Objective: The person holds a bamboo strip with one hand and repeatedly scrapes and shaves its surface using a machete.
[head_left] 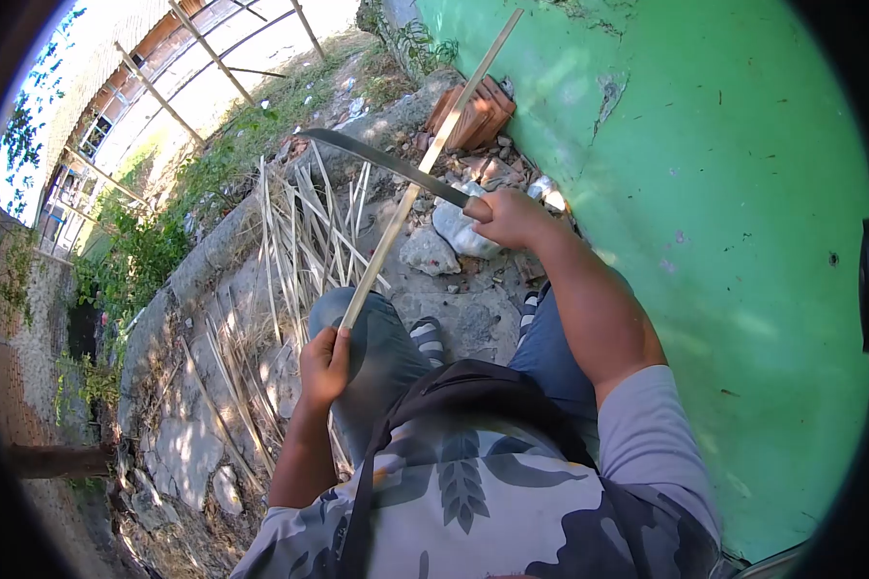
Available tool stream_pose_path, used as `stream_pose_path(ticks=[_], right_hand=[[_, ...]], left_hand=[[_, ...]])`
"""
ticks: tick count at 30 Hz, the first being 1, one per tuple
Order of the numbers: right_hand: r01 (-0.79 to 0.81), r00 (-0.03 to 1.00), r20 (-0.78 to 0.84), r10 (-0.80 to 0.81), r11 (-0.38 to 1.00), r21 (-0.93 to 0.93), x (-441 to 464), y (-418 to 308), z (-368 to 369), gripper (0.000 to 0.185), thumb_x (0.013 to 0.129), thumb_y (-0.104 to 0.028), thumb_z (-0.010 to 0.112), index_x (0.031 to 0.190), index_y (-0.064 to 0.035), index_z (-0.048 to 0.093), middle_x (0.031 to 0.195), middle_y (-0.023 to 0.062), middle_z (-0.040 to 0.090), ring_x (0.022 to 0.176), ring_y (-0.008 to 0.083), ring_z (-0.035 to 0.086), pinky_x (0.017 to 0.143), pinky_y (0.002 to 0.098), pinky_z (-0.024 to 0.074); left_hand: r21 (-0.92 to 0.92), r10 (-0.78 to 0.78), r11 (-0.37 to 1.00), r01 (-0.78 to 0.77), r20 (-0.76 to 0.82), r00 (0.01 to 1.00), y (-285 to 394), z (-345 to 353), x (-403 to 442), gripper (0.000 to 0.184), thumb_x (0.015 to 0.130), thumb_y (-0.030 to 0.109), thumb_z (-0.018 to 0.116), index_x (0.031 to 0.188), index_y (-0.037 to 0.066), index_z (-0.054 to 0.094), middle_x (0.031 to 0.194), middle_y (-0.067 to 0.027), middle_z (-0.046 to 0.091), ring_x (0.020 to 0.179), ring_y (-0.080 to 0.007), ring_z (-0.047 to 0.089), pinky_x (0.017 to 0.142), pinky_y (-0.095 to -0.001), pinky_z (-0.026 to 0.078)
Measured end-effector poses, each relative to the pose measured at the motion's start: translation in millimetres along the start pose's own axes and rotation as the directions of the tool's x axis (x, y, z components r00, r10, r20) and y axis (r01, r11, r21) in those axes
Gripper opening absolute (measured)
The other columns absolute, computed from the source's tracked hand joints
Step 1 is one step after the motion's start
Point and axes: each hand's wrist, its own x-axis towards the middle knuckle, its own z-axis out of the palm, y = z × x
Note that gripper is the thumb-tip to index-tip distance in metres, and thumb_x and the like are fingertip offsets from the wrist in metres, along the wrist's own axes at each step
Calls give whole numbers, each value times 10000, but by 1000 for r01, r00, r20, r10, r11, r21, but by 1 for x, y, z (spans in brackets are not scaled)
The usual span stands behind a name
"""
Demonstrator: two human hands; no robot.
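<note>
My left hand (325, 367) is closed around the lower end of a long, pale split-bamboo strip (389, 234), near my left knee. The strip slants up and to the right, its far end high against the green wall. My right hand (515, 220) grips the wooden handle of a machete (381, 159). Its dark blade points to the upper left and crosses the strip about midway; whether the two touch, I cannot tell. Many similar strips (304, 241) lie in a loose pile on the ground left of my knee.
A green wall (724, 241) rises close on my right. White rocks (463, 230) and stacked red-brown tiles (473, 114) sit ahead at its foot. More strips (237, 372) lie to the left, beside a low concrete edge (198, 265) with plants beyond it.
</note>
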Motion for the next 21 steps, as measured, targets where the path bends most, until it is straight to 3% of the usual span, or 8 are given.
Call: stream_pose_path(ticks=[3, 7, 10, 11, 14, 17, 20, 21], right_hand=[[176, 974, 169, -153, 976, -131, -13, -20, -2, 251, 781, -291, 756, 969, -130, 725, 918, 146, 734, 896, 350, 711, 779, 458, 548], [417, 900, 301, -317, 826, -378, -22, -56, 4, 170, 743, -218, 710, 909, -179, 712, 894, 87, 735, 887, 320, 718, 778, 452, 556], [433, 897, 250, -364, 840, -328, -21, -55, -1, 150, 757, -235, 713, 894, -173, 706, 877, 90, 730, 875, 321, 715, 769, 459, 550], [383, 919, 209, -334, 882, -273, -19, -51, -3, 147, 764, -247, 716, 890, -172, 705, 872, 91, 728, 871, 320, 714, 764, 462, 549], [254, 965, 97, -242, 956, -144, -16, -31, -11, 150, 784, -284, 726, 877, -168, 700, 858, 96, 724, 854, 319, 712, 747, 471, 544], [188, 982, 5, -189, 974, -126, -16, -18, -18, 181, 804, -330, 733, 871, -165, 697, 868, 89, 730, 822, 328, 712, 716, 475, 547], [243, 969, -16, -248, 959, -149, -27, -27, -20, 172, 800, -321, 728, 877, -172, 694, 852, 86, 728, 802, 339, 713, 716, 481, 547], [279, 960, 13, -281, 946, -166, -31, -28, -22, 165, 792, -310, 728, 885, -178, 693, 839, 86, 724, 807, 341, 713, 720, 484, 546]], left_hand=[[15, -2, 1000, 2, -8, 1000, 5, 2, -1, 337, 1020, 250, 617, 790, 4, 613, 593, -128, 540, 509, -186, 478, 514, -362, 399], [52, 9, 999, -9, 4, 1000, 1, 1, -3, 332, 1028, 243, 613, 810, -7, 627, 592, -100, 553, 518, -157, 475, 511, -345, 392], [-68, -4, 998, 7, 38, 999, 2, -10, -8, 346, 1040, 230, 601, 802, -21, 614, 581, -48, 546, 540, -111, 475, 503, -321, 376], [-16, 3, 1000, -2, 64, 998, 6, -19, -12, 330, 1055, 245, 581, 845, -6, 626, 610, 22, 515, 574, -56, 431, 521, -282, 352], [-101, -91, 990, 98, 75, 993, 6, -34, -30, 328, 1056, 253, 581, 852, 1, 631, 610, 22, 513, 560, -57, 449, 514, -276, 355], [-16, -152, 988, 153, 35, 988, -4, -34, -58, 358, 1056, 220, 569, 769, 6, 586, 583, -13, 507, 540, -82, 444, 502, -289, 338], [-22, -114, 993, 114, -19, 993, -30, -29, -93, 360, 1065, 208, 536, 766, 9, 568, 575, -6, 471, 532, -86, 417, 495, -303, 323], [-92, -175, 980, 175, 8, 985, -32, -28, -98, 367, 1068, 211, 522, 762, 11, 555, 577, -6, 459, 539, -92, 416, 501, -317, 322]])
